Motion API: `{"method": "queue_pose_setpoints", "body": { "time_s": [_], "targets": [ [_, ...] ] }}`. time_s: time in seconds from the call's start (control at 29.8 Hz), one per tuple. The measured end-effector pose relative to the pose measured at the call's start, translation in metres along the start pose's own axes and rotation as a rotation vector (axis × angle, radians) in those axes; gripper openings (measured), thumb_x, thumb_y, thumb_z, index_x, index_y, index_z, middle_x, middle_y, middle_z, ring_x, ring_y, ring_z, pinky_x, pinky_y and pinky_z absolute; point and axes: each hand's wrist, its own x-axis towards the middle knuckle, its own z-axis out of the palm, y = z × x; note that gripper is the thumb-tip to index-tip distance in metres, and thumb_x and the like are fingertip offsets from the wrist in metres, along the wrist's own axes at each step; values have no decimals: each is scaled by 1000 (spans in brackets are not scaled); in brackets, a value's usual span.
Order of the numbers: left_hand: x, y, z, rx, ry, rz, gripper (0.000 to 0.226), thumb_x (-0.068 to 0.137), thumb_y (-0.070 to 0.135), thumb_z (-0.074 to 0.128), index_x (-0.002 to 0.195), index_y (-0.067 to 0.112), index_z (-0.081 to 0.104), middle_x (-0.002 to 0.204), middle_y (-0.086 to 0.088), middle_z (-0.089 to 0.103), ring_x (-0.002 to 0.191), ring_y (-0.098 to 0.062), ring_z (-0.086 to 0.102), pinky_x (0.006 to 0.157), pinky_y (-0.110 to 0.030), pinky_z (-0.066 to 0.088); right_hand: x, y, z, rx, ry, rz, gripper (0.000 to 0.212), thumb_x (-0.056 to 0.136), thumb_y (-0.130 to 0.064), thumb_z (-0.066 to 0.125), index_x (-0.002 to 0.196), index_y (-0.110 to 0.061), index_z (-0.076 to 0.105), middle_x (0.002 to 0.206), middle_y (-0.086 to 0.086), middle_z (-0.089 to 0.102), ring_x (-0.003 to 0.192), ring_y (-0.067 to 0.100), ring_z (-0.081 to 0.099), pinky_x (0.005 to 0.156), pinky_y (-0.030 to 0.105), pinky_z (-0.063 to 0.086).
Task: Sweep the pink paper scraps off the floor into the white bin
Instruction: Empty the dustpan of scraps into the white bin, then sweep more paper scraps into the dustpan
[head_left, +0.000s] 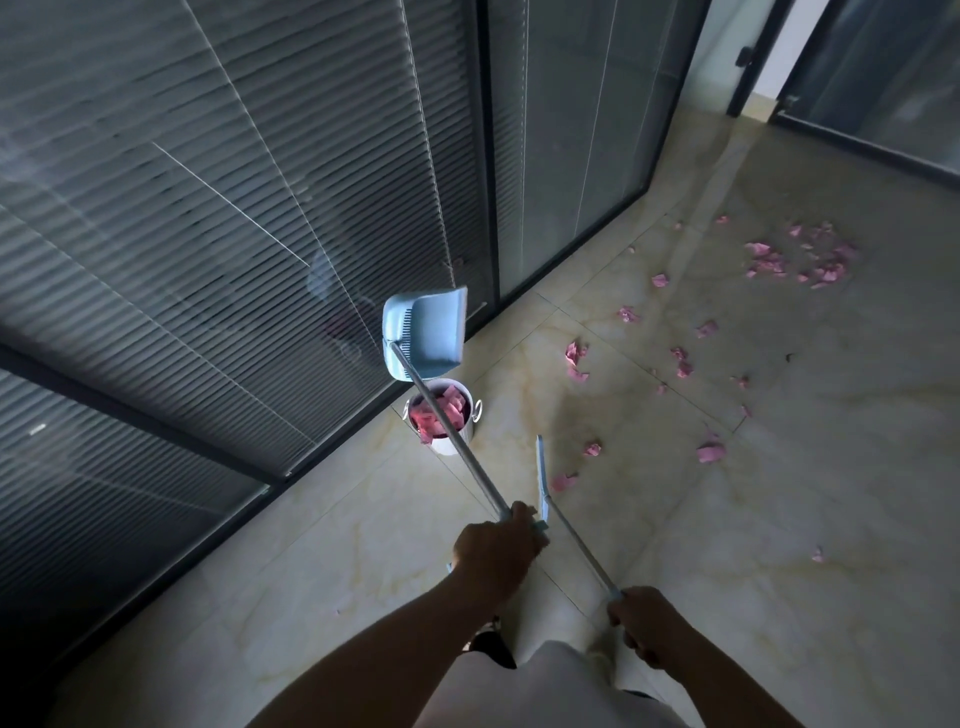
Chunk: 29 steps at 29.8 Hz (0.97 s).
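**Two hands, two long handles, one bin of pink paper**

Head view: No readable writing shows anywhere. The white bin (451, 415), a small round pail with side lugs, stands on the floor close to the glass wall and holds a heap of crumpled pink paper. Raised above it, tilted, is a light-blue plastic dustpan (428, 332) with a comb-toothed edge, on a slim metal pole; the left hand (496, 553) is curled round that pole. The right hand (652, 626) grips the metal handle of the broom (543, 480), whose flat blue head is seen edge-on. Pink paper scraps (800, 257), torn and crinkled, lie scattered over the glossy beige marble-patterned floor tiles (779, 519), thickest at the far right. Slatted blinds (208, 182) hang behind the dark-framed glass.
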Motion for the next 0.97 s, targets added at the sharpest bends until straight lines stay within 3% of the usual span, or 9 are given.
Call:
{"method": "queue_pose_setpoints", "body": {
  "time_s": [0.1, 0.2, 0.4, 0.5, 0.57, 0.64, 0.74, 0.8, 0.97],
  "targets": [
    [22, 9, -16, -214, 83, -14, 60, 94, 65, 29, 129, 18, 43, 107, -8, 72, 87, -32, 72, 73, -37, 54, -2, -11, -2, -8, -5, 39, 10, 80, -2, 55, 70, 0, 55, 45, 7, 38, 26, 12, 30, 39, 14, 22],
    [35, 12, -37, -345, 154, -22, 91, 73, 84, -1, 126, 22, 39, 105, -9, 71, 89, -33, 70, 76, -39, 53, -5, -24, -3, 8, -5, 50, 19, 83, -2, 55, 65, 0, 54, 48, 6, 38, 22, 10, 31, 36, 12, 21],
    [70, -3, -63, -800, 218, -86, 53, 92, 58, 45, 123, 15, 47, 103, -19, 69, 97, -39, 64, 80, -45, 52, 11, -37, 1, -15, 37, 44, 18, 84, -7, 62, 67, -2, 57, 47, 7, 49, 30, 12, 38, 38, 16, 32],
    [84, -10, -74, -1008, 236, -127, 50, 89, 51, 59, 119, 12, 52, 101, -9, 66, 93, -28, 62, 83, -38, 51, 20, -37, -3, -15, 44, 73, 24, 82, -5, 65, 60, -3, 56, 36, 5, 49, 31, 14, 43, 39, 13, 34],
    [97, -12, -77, -1103, 220, -186, 41, 86, 42, 67, 114, 13, 55, 91, -1, 61, 83, -21, 56, 77, -35, 47, 28, -35, -13, -18, 32, 102, 18, 79, -6, 67, 64, 0, 60, 43, 8, 52, 35, 16, 45, 43, 17, 37],
    [109, -13, -74, -1212, 212, -244, 25, 81, 30, 64, 102, 17, 59, 75, 0, 57, 67, -22, 52, 64, -38, 47, 34, -35, -24, -26, 30, 123, 13, 78, -8, 69, 71, 2, 63, 46, 9, 52, 37, 18, 45, 45, 22, 37],
    [126, 4, -72, -1352, 182, -314, 7, 81, 12, 55, 86, 17, 56, 62, -3, 49, 50, -18, 41, 44, -28, 35, 45, -33, -52, 37, -12, 173, 15, 82, -7, 68, 72, 1, 61, 43, 9, 47, 34, 16, 42, 38, 18, 32],
    [140, 16, -75, -1407, 192, -354, 8, 83, 9, 54, 80, 16, 53, 60, -4, 45, 48, -16, 37, 41, -26, 32, 54, -40, -75, 81, -22, 170, 21, 85, -7, 66, 66, -4, 56, 46, 7, 45, 29, 11, 38, 35, 15, 28],
    [209, 84, -88, -1436, 228, -474, 6, 73, 27, 58, 75, 22, 56, 57, -3, 43, 50, -20, 35, 47, -30, 30, 101, -51, -182, 112, -41, 188, 28, 84, -1, 64, 58, -3, 53, 41, 7, 42, 20, 10, 34, 33, 13, 25]
  ]
}}
